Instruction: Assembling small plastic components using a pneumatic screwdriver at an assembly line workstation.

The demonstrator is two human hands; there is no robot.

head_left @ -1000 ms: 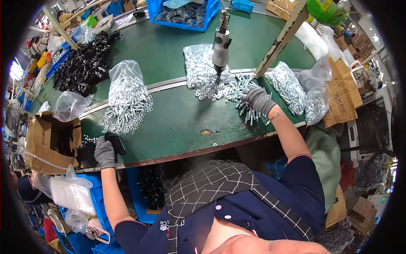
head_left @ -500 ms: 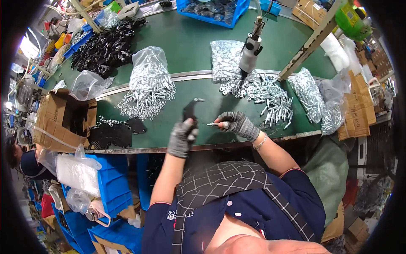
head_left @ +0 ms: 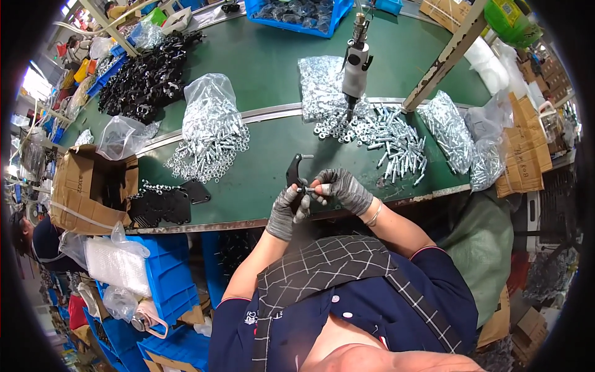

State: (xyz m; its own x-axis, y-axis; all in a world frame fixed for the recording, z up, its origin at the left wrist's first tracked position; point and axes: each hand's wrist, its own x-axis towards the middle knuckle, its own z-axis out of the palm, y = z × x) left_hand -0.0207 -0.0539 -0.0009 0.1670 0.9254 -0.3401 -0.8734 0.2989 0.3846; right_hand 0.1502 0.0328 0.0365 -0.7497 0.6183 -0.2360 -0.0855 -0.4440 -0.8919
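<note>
My left hand (head_left: 282,214), in a grey glove with bare fingertips, is closed on a curved black metal bracket (head_left: 292,173). A silver pin (head_left: 306,156) sticks out sideways from the bracket's upper end. My right hand (head_left: 348,191), gloved alike, pinches a small silver threaded pin (head_left: 310,190) against the bracket's lower part. Fingers hide most of that meeting point, so I cannot tell whether the pin sits in a hole. Beyond the hands lie a heap of silver pins (head_left: 403,149) and white-silver washers (head_left: 331,130). A grey power screwdriver (head_left: 355,73) hangs above them.
To the left, flat black plates (head_left: 162,204) lie by an open cardboard box (head_left: 77,186). A clear bag spills silver hardware (head_left: 211,139). Black parts are heaped (head_left: 142,80) farther back, near a blue bin (head_left: 297,28). A worn metal post (head_left: 443,62) rises on the right.
My left hand has moved right with the bracket, which now meets the pin in my right hand. Both hands have come together. The whole view has shifted slightly.
</note>
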